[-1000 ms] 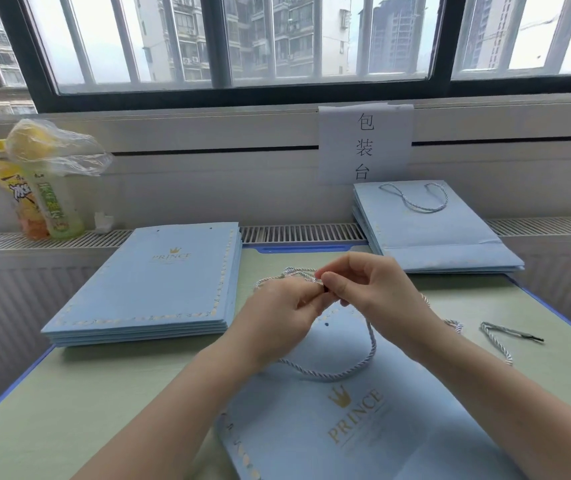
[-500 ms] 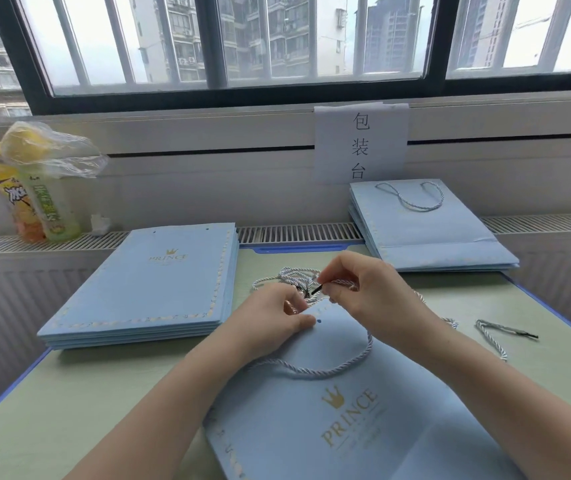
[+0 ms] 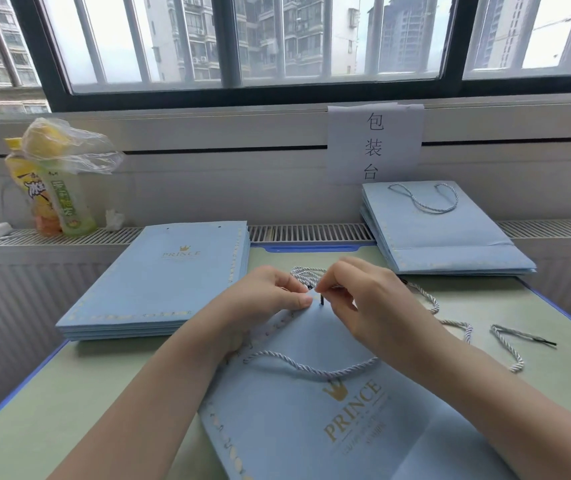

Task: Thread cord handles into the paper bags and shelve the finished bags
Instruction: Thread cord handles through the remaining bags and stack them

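Note:
A light blue paper bag (image 3: 311, 420) with a gold PRINCE crown logo lies flat before me on the green table (image 3: 80, 393). One twisted white-blue cord handle (image 3: 311, 369) loops across its face. My left hand (image 3: 263, 299) grips the bag's top edge between thumb and fingers. My right hand (image 3: 363, 296) pinches the black tip of a second cord (image 3: 306, 273) and holds it point-down at a hole in that edge. The rest of this cord trails right behind my right wrist.
A stack of handleless bags (image 3: 159, 282) lies at the left. Bags with handles (image 3: 443, 233) are piled at the back right. A loose cord (image 3: 509, 344) lies on the table at right. Drink bottles in plastic (image 3: 55, 188) stand on the radiator ledge.
My right hand has brought the cord's black tip down from between both hands to the bag's top edge. My left hand let go of the cord and took hold of the bag's edge.

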Available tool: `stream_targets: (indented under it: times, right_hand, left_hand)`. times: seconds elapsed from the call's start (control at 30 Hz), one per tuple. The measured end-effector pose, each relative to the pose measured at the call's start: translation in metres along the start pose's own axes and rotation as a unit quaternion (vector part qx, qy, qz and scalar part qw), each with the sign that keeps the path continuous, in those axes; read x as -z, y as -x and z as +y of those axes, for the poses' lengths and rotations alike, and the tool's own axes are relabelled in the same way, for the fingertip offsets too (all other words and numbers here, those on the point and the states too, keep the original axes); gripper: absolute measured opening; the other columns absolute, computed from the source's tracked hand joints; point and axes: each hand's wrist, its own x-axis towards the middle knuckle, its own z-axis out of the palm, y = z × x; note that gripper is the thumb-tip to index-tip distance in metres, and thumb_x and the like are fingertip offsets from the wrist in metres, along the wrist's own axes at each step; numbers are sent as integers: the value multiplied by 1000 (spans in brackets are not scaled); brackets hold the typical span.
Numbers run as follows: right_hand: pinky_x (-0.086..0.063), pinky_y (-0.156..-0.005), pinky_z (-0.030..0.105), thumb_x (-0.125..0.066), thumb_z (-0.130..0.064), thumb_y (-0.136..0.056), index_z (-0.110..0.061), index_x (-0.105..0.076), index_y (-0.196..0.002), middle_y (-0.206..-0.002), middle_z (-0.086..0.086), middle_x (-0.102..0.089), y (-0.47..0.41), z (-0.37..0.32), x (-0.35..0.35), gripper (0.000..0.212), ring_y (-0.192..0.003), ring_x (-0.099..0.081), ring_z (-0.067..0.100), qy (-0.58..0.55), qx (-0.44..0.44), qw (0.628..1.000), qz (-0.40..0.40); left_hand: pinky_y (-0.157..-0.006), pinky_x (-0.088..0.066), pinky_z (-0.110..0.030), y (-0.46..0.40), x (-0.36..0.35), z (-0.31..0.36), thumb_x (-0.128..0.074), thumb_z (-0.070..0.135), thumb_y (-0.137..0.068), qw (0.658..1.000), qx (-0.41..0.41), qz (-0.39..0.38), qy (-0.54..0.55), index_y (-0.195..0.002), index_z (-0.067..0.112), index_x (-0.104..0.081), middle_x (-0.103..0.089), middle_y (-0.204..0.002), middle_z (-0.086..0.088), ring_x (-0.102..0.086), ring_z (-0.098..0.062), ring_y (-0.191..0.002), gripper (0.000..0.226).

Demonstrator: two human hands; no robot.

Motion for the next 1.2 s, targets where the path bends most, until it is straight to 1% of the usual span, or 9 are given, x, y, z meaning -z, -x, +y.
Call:
stream_targets:
  times: [0.1, 0.27, 0.43, 0.5, 0.63, 0.73, 0.9, 1.1, 1.2]
  right_hand:
    - [-39, -58, 26, -55, -10, -82, -8, -62, -81, -77, -1, -58, 0, -2, -1, 7, -60, -47, 12, 7, 17, 1000, 13]
    - [-47, -63, 30, -56, -14, -82, -12, -62, -82, -78, -5, -62, 1, 3, -2, 7, -67, -55, 12, -53, -23, 998, -13]
    - [-40, -67, 11, -65, -5, -83, -19, -65, -83, -82, -13, -57, -1, 5, 0, 14, -73, -53, 0, -77, -39, 996, -36]
    - [-40, -67, 11, -65, -7, -84, -20, -66, -83, -83, -12, -57, -2, 4, 2, 13, -75, -53, 3, -78, -42, 995, -40]
    - [-42, -69, 16, -63, -10, -85, -20, -65, -85, -84, -11, -59, 0, 3, 5, 10, -78, -54, 5, -96, -29, 995, -30]
    - [-43, -70, 15, -61, -11, -85, -20, -63, -85, -84, -14, -59, 0, 1, 6, 9, -79, -54, 3, -111, -20, 993, -20]
    - [-42, -68, 14, -58, -17, -85, -18, -64, -89, -84, -10, -60, 0, -2, 6, 7, -76, -54, 4, -126, -13, 992, -30]
    - [-34, -59, 19, -58, -18, -89, -25, -62, -93, -60, -12, -46, 3, -1, 2, 9, -61, -44, 6, -97, -36, 992, -74]
    - [-35, -57, 28, -56, -13, -92, -23, -62, -92, -58, -3, -47, 3, 1, 1, 11, -57, -42, 10, -118, -87, 989, -31]
  left_hand:
    - [-46, -41, -11, 3, 2, 1, -66, 11, -88, 999, 17, -6, 33, -83, 10, -68, -63, -65, 0, -56, -3, -48, 5]
    - [-44, -46, -16, 6, 3, 3, -64, 7, -87, 989, 61, -30, 128, -83, 5, -70, -66, -67, -9, -60, -14, -48, 8]
    - [-51, -45, -21, 1, 6, -3, -55, 14, -94, 982, 60, -58, 167, -98, -1, -70, -63, -78, -14, -57, -16, -55, 22]
    - [-59, -50, -24, 1, 9, -5, -50, 9, -96, 977, 60, -88, 187, -106, -1, -70, -67, -88, -16, -62, -19, -63, 24]
    - [-60, -54, -25, 2, 13, -6, -51, -8, -83, 962, 49, -186, 193, -108, -3, -67, -67, -91, -16, -65, -20, -64, 30]
    - [-60, -55, -26, 2, 16, -9, -58, 2, -78, 958, 37, -214, 184, -100, 2, -71, -70, -86, -13, -68, -19, -64, 26]
    - [-59, -55, -26, 1, 19, -11, -63, 5, -79, 962, 46, -215, 163, -99, -1, -71, -70, -83, -13, -67, -17, -61, 22]
    - [-53, -49, -24, 4, 14, -7, -64, 7, -81, 981, 62, -170, 66, -82, 7, -72, -65, -72, -12, -60, -17, -53, 8]
    - [-44, -42, -20, 6, 11, -5, -59, 20, -94, 990, 62, -117, 44, -76, 9, -71, -63, -62, -6, -55, -13, -45, 24]
